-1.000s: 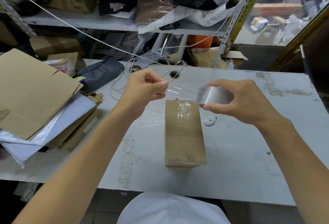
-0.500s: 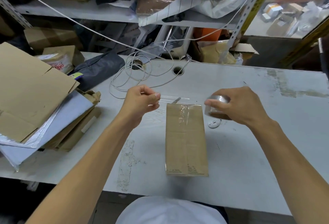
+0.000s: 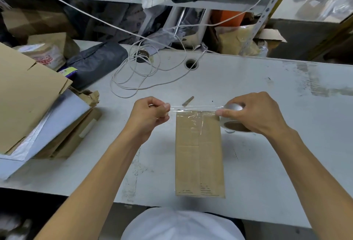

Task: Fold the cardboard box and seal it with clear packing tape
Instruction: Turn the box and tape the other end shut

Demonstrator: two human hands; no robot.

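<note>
A closed brown cardboard box [image 3: 199, 154] lies lengthwise on the white table [image 3: 277, 163], with clear tape running down its top seam. My left hand [image 3: 150, 113] pinches the free end of a clear tape strip [image 3: 194, 108] just left of the box's far edge. My right hand [image 3: 256, 113] grips the tape roll [image 3: 232, 119] just right of that same edge. The strip is stretched taut between the two hands, across the far end of the box, and seems to touch its far edge.
A stack of flat cardboard and white mailers [image 3: 38, 110] fills the left side of the table. A coiled white cord [image 3: 137, 73] and a cable hole [image 3: 191, 64] lie beyond the box. Cluttered shelves stand behind the table.
Both hands have come down from above the box to its far edge, lowering the stretched tape onto it. The roll has dropped to table level beside the box.
</note>
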